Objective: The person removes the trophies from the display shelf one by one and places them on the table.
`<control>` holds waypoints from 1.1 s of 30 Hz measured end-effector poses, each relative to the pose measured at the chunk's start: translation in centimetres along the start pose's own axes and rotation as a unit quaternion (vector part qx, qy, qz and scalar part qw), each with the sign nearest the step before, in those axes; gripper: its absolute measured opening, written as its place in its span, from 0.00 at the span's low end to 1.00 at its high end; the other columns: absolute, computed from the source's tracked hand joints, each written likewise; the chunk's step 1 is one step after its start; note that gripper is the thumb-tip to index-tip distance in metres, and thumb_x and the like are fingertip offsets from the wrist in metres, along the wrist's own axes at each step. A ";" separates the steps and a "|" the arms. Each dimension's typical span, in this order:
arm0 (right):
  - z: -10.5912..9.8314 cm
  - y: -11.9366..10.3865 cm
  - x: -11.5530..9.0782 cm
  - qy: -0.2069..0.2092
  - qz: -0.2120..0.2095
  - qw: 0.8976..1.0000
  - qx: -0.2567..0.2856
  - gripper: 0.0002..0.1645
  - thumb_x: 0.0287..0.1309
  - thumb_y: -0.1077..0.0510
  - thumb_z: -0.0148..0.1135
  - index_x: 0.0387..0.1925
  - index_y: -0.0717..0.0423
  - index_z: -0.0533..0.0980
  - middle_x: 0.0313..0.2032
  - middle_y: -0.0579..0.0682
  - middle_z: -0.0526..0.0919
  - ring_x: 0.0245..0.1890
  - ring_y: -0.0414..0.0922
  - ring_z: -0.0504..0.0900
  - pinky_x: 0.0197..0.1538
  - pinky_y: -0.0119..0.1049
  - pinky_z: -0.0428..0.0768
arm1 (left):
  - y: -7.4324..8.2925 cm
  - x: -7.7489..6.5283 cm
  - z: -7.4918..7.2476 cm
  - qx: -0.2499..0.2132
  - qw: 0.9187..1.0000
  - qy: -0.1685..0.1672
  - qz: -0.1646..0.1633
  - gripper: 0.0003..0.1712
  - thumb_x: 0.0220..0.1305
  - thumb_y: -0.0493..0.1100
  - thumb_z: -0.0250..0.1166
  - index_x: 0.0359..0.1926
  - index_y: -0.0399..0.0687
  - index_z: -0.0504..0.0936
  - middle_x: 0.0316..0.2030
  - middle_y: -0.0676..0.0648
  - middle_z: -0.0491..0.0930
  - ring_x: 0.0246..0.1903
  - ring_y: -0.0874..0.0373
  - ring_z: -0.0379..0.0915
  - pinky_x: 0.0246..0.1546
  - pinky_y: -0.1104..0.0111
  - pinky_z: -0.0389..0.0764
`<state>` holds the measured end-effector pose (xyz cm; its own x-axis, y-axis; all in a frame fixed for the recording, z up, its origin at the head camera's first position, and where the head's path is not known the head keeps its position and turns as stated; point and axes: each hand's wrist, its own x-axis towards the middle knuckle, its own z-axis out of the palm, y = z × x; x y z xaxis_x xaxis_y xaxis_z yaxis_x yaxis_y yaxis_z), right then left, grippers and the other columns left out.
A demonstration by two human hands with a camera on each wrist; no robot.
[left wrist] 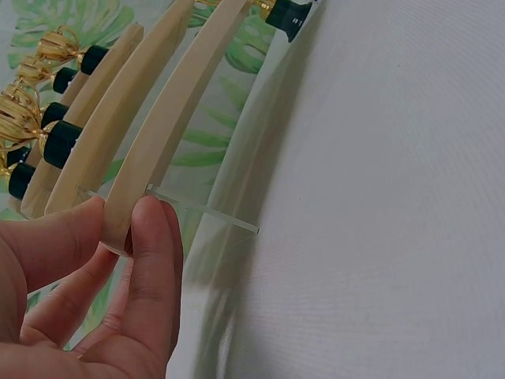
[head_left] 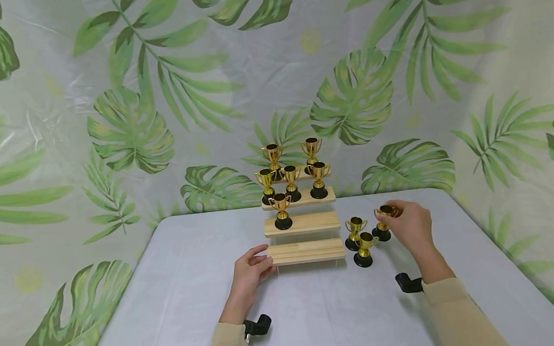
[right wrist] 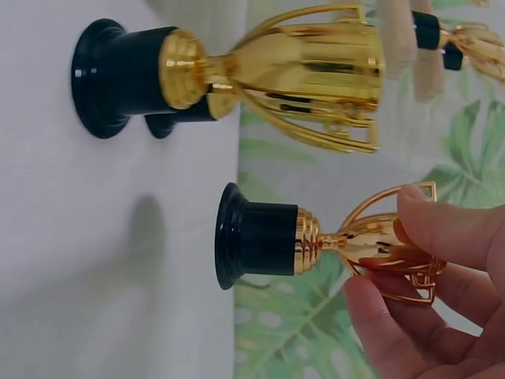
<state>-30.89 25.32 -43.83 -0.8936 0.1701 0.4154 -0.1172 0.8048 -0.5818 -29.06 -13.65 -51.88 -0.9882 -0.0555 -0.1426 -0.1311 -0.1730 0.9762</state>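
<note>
My right hand (head_left: 412, 226) pinches a small gold trophy cup (right wrist: 371, 243) by its bowl, thumb on one side and fingers on the other. The black base (right wrist: 256, 239) points down; I cannot tell whether it touches the table. Beside it stand two more trophies, one (head_left: 355, 231) farther back and one (head_left: 364, 252) nearer. With thumb and fingers, my left hand (head_left: 249, 275) grips the left end of the lowest wooden step (head_left: 306, 252) of a tiered display stand. A clear support (left wrist: 207, 209) shows under that step in the left wrist view.
Higher up on the stand, one trophy (head_left: 282, 216) is at the left of the second step (head_left: 315, 222). Three trophies line the step above, and two stand on the top step. The white table (head_left: 193, 288) meets a leaf-printed curtain (head_left: 258, 60) behind.
</note>
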 end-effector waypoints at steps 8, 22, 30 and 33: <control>1.2 1.3 -0.4 -0.018 0.021 1.000 -0.013 0.24 0.57 0.49 0.75 0.49 0.60 0.83 0.28 0.53 0.84 0.26 0.49 0.77 0.26 0.40 0.73 | -0.1 0.0 0.0 -0.005 1.000 -0.005 0.004 0.26 0.64 0.30 0.68 0.63 0.38 0.77 0.43 0.37 0.80 0.40 0.48 0.83 0.43 0.63 0.87; 1.8 2.0 -1.0 -0.043 0.026 0.999 -0.014 0.24 0.57 0.51 0.74 0.50 0.62 0.82 0.29 0.54 0.83 0.27 0.50 0.78 0.28 0.42 0.74 | -0.1 -0.2 -0.1 -0.006 1.000 -0.010 0.000 0.25 0.65 0.30 0.67 0.63 0.39 0.77 0.43 0.37 0.80 0.38 0.52 0.83 0.43 0.63 0.87; 1.8 2.0 -1.0 -0.054 0.035 0.998 -0.003 0.27 0.58 0.52 0.74 0.55 0.62 0.80 0.33 0.56 0.85 0.29 0.51 0.80 0.28 0.41 0.76 | 0.0 -0.1 -0.1 -0.003 1.000 -0.013 0.001 0.26 0.66 0.31 0.67 0.65 0.38 0.76 0.44 0.37 0.80 0.39 0.52 0.83 0.44 0.63 0.86; 1.8 2.1 -1.0 -0.059 0.032 0.998 -0.002 0.27 0.58 0.52 0.74 0.55 0.62 0.80 0.33 0.57 0.85 0.29 0.51 0.80 0.27 0.41 0.76 | 0.0 -0.2 -0.2 -0.005 1.000 -0.011 0.004 0.26 0.65 0.31 0.67 0.64 0.37 0.76 0.43 0.37 0.80 0.38 0.52 0.83 0.44 0.63 0.87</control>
<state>-30.99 25.79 -46.69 -0.9443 0.1532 0.2911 -0.0564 0.7964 -0.6021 -28.82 -13.81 -51.88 -0.9907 -0.0361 -0.1312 -0.1225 -0.1821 0.9756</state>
